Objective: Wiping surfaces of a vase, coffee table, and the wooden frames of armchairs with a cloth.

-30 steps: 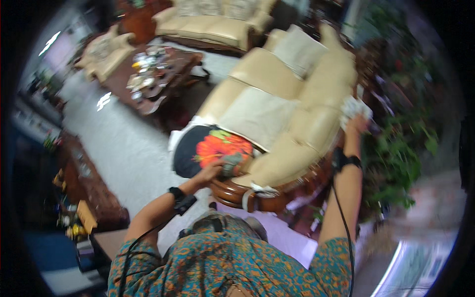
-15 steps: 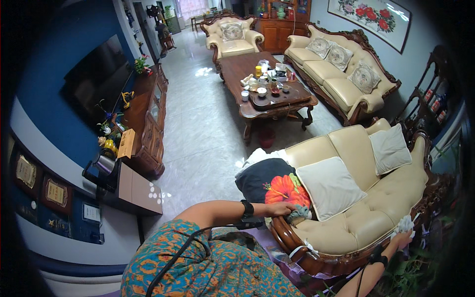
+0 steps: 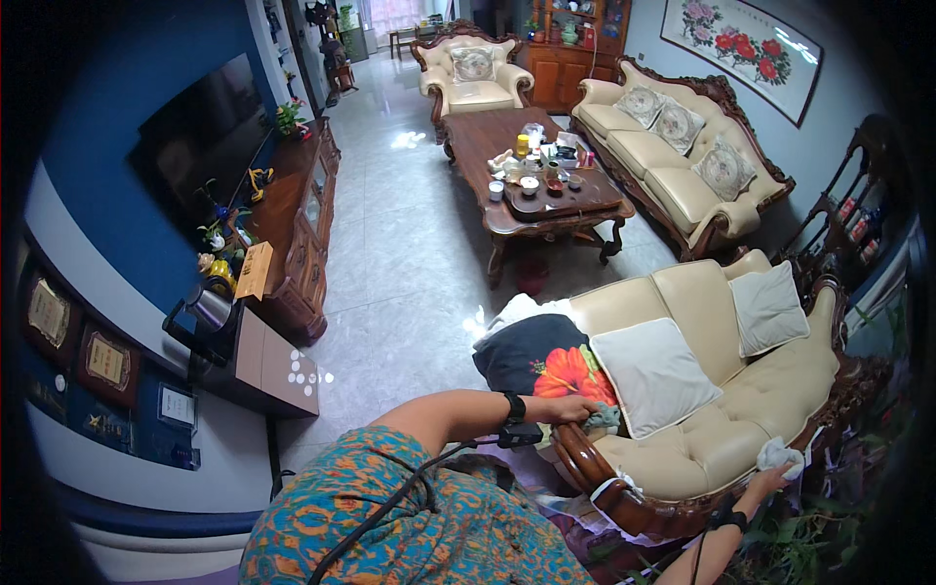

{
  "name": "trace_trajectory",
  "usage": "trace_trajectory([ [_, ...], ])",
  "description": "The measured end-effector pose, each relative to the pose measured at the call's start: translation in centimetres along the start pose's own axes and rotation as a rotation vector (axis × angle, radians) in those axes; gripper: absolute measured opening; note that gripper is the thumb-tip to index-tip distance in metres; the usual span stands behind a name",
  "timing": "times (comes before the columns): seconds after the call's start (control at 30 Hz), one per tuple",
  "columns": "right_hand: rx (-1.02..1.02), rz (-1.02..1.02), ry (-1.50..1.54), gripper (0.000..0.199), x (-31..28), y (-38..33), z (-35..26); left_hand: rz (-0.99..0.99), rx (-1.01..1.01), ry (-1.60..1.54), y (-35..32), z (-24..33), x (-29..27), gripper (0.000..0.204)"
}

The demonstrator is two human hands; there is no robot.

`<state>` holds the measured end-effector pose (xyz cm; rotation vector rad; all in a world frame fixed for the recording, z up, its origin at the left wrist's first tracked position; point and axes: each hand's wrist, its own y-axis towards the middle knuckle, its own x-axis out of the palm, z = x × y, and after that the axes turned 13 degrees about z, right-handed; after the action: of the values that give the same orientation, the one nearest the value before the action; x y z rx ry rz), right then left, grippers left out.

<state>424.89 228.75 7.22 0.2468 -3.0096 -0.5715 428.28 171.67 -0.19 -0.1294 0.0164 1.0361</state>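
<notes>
Pressing a grey-green rag (image 3: 603, 417) onto the sofa's carved wooden armrest (image 3: 575, 450), left hand (image 3: 573, 408) grip clamped on it, arm stretched straight across. Right hand (image 3: 770, 478) grip bunched around a white cloth (image 3: 782, 454) at the sofa back's far corner. Red-flower black cushion (image 3: 546, 363) just beyond the left grip.

I have only the head view, a wide fisheye worn high that looks steeply down past my patterned shoulder at the frame's lower centre. It faces along the room: cream sofa (image 3: 702, 390) close at lower right, coffee table (image 3: 546, 185) farther off at upper centre, straight edges bowing toward the rim.
</notes>
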Motion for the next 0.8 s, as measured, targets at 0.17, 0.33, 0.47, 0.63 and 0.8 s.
trace_trajectory([
  [0.17, -0.388, -0.198, -0.901, 0.068, -6.6, -0.3, 4.1, 0.066, 0.042, -0.009, 1.6, -1.9, 2.1, 0.042],
  [0.33, -0.168, -0.568, -0.286, 0.053, -9.1, -4.7, 1.3, 0.081, 0.07, 0.131, 2.7, -3.6, 1.6, 0.037],
  [0.47, -1.082, -0.495, -0.814, 0.032, -10.8, -9.0, -1.1, 0.049, 0.094, 0.255, 2.9, -3.0, -0.1, 0.04],
  [0.63, -0.802, -0.697, -1.18, 0.041, -11.5, -12.8, -8.3, -0.051, -0.013, 0.061, 1.4, -0.5, -0.9, 0.042],
  [0.8, -0.458, -0.87, -1.292, 0.053, -9.8, -15.2, -12.5, -0.09, -0.064, -0.142, 0.2, 0.5, -1.4, 0.04],
])
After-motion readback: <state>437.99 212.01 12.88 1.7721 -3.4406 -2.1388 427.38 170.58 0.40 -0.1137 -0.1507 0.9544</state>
